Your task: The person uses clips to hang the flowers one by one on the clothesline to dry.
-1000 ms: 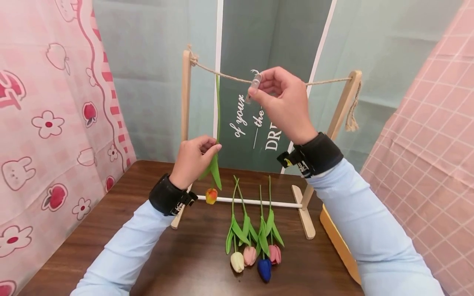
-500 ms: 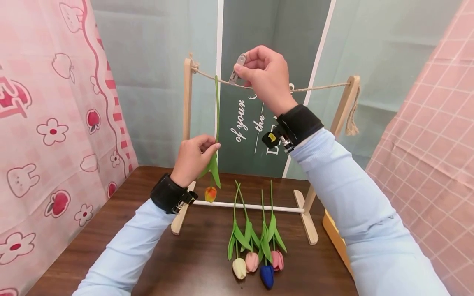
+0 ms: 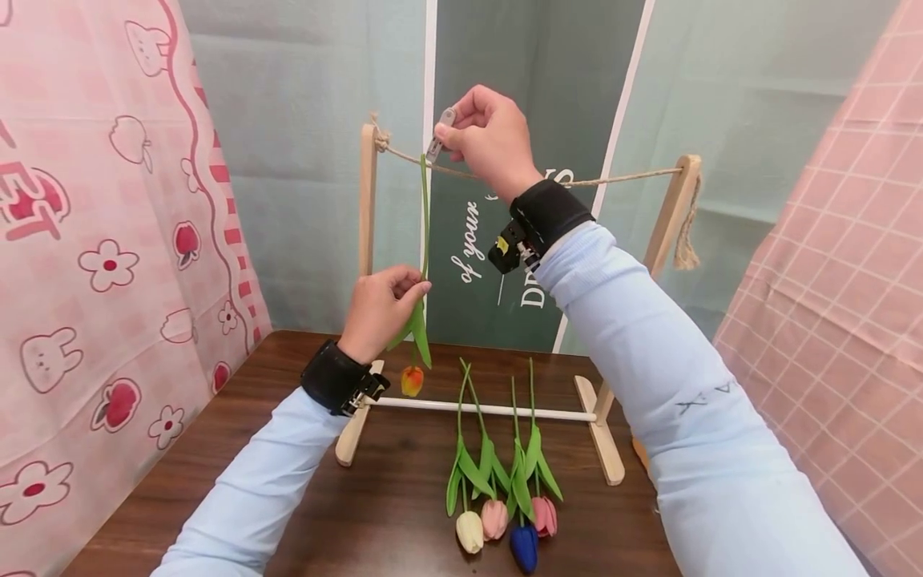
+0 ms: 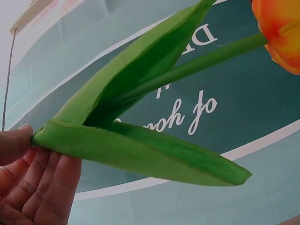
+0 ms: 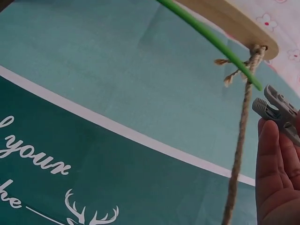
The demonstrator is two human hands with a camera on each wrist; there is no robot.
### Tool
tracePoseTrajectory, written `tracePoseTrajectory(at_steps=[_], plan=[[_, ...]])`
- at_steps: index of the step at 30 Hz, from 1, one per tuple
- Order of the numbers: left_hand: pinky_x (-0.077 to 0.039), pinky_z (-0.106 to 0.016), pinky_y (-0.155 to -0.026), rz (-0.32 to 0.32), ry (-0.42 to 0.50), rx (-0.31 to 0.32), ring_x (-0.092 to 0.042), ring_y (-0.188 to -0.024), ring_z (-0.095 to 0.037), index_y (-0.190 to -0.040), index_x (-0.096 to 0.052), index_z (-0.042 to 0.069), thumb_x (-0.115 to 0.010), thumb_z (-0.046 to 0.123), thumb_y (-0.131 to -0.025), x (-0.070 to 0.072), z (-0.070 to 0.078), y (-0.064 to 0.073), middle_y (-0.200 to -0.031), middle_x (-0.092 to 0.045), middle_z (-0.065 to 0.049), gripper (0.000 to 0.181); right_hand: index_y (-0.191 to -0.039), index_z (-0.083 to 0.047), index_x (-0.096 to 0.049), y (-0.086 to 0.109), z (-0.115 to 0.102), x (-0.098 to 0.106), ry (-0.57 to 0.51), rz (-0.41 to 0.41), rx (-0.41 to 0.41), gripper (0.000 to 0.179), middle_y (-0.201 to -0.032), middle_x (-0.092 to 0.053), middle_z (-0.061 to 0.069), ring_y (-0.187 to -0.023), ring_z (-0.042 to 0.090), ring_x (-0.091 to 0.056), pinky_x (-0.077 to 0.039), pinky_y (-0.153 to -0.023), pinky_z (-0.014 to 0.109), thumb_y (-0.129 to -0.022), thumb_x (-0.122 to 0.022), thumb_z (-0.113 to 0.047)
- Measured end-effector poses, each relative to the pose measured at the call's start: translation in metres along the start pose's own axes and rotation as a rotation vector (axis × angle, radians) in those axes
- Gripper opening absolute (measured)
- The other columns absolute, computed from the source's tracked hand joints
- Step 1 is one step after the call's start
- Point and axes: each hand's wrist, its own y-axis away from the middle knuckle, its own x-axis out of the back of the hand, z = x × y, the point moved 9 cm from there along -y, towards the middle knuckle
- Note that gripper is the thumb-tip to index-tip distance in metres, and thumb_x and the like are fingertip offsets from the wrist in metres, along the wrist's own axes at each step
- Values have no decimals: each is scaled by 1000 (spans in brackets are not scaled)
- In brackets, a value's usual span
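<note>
Here comes the right hand, sweeping the clip along just above the rope, from near its middle to the upper end of the orange tulip's stem! Below the rope, the left hand barely stirs. So clip, stem and rope now gather at nearly one spot, though nothing looks clipped so far. The right fingers are closed in a pinch on the clip; the left fingers pinch the stem, with the bloom hanging lowest beneath the rope. The head view nearly merges clip and rope, but the right wrist view splits them: the clip gapes, apart from the rope, the stem's tip just beside it. The left wrist view adds the pinch itself, right where the leaves begin.
</note>
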Motion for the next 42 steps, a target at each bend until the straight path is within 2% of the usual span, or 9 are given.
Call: tracePoseTrajectory(at_steps=[13,23,29,35,42], plan=[[-47,-32,-62,-23,-7,27,-60,-63,-16,-89,-72,4,-73,14,-89,-3,-2,-3,-73,-68,-4,10,-85,-8,-56,-4,8,-11,67,-57,-42,16,-81,-64,5,-69,18,-65,-55,-72,27,-89,-72,-10],[-47,-32,-61,-20,-8,7,-60,-62,-15,-89,-72,4,-73,14,-89,-3,0,-4,-72,-68,-4,11,-89,-8,-58,-4,8,-14,79,-79,-82,13,-83,-65,5,-70,17,-66,-55,-72,26,-89,-71,-11],[-47,-32,-61,-44,-17,22,-60,-63,-15,-90,-72,4,-72,14,-90,-5,-3,-2,-72,-67,-3,10,-96,-6,-60,-1,10,-15,119,-102,-128,14,-86,-66,6,-71,16,-66,-55,-72,25,-91,-70,-15],[-48,-33,-63,-68,-15,35,-60,-65,-17,-89,-71,4,-72,13,-89,-4,-4,-2,-73,-67,-4,9,-101,-4,-62,1,7,-16,164,-106,-116,17,-93,-68,7,-73,15,-66,-54,-73,23,-91,-69,-17],[-49,-35,-66,-92,-35,52,-62,-69,-18,-90,-72,4,-72,14,-90,-2,-6,-2,-77,-69,-6,11,-103,-3,-63,1,7,-16,138,-114,-130,20,-96,-69,8,-73,15,-66,-55,-73,23,-91,-70,-16]])
